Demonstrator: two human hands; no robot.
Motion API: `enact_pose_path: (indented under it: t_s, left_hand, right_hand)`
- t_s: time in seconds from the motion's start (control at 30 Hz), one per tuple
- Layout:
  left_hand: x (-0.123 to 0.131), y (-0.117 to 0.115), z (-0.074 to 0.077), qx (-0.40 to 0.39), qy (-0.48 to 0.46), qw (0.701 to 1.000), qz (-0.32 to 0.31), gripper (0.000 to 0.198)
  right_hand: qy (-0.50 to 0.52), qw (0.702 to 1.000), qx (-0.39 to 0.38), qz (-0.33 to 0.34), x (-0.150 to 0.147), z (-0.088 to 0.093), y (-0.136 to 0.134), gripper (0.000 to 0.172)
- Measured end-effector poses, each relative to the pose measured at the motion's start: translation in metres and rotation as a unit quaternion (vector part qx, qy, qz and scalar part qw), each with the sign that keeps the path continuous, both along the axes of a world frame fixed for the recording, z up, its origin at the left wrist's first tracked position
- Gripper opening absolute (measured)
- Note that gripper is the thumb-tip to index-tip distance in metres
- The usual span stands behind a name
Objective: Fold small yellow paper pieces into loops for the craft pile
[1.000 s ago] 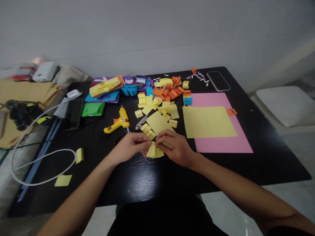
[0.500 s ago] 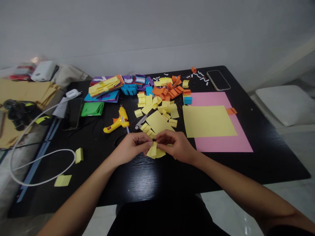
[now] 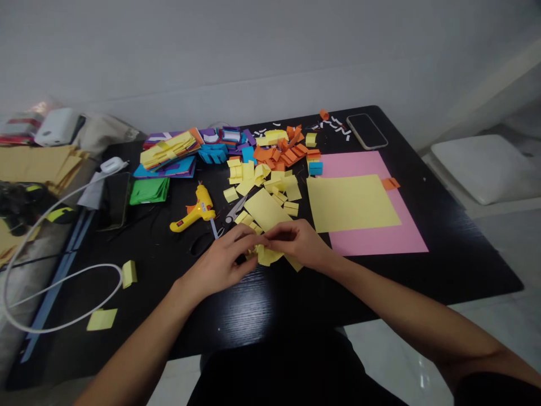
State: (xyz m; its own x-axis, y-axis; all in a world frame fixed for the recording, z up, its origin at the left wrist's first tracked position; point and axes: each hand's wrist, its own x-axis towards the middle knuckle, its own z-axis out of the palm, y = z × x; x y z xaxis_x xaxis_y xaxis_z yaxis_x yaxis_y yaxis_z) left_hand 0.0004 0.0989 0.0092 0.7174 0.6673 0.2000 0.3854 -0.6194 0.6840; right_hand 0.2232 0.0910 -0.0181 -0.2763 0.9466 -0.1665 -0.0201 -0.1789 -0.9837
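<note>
My left hand (image 3: 230, 256) and my right hand (image 3: 298, 242) meet over a small folded yellow paper piece (image 3: 269, 255) near the table's front middle. My right fingers pinch the piece at its top. The left fingers are bent around its left side, their tips partly hidden. Just behind them lies a flat yellow sheet (image 3: 264, 207), with small folded yellow pieces (image 3: 279, 183) around it. Scissors (image 3: 235, 210) lie behind my left hand, beside a yellow glue gun (image 3: 195, 208).
A large yellow sheet (image 3: 353, 203) covers part of a pink sheet (image 3: 376, 243) on the right. Orange pieces (image 3: 285, 152), a phone (image 3: 367, 131) and stacked coloured papers (image 3: 171, 151) sit at the back. A white cable (image 3: 63, 327) loops at the left.
The view has shifted slightly, so the table items appear further left and up. My left hand has turned, its fingers now reaching over the yellow piece towards my right fingertips.
</note>
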Motion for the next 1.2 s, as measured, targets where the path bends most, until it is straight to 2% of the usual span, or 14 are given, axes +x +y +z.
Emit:
enact_pose_path:
  t_s: [0.3, 0.67, 1.03, 1.2]
  left_hand:
    - [0.0003, -0.0015, -0.0044, -0.016, -0.037, 0.998, 0.050, 0.018]
    - [0.0010, -0.0017, -0.0047, -0.028, -0.027, 0.997, 0.070, 0.013]
    - [0.0014, -0.0003, -0.0035, -0.029, -0.030, 0.996, 0.073, 0.012]
    - [0.0023, -0.0014, -0.0046, -0.058, -0.042, 0.994, 0.084, 0.016]
  right_hand:
    - [0.005, 1.000, -0.024, -0.006, -0.0003, 0.0048, -0.0011, 0.014]
    - [-0.002, 1.000, -0.023, 0.018, -0.0004, 0.0048, 0.0001, 0.012]
    - [0.027, 0.998, -0.049, 0.001, -0.0015, 0.0038, -0.0015, 0.016]
    - [0.028, 0.999, -0.022, -0.011, -0.0023, 0.0003, -0.0013, 0.016]
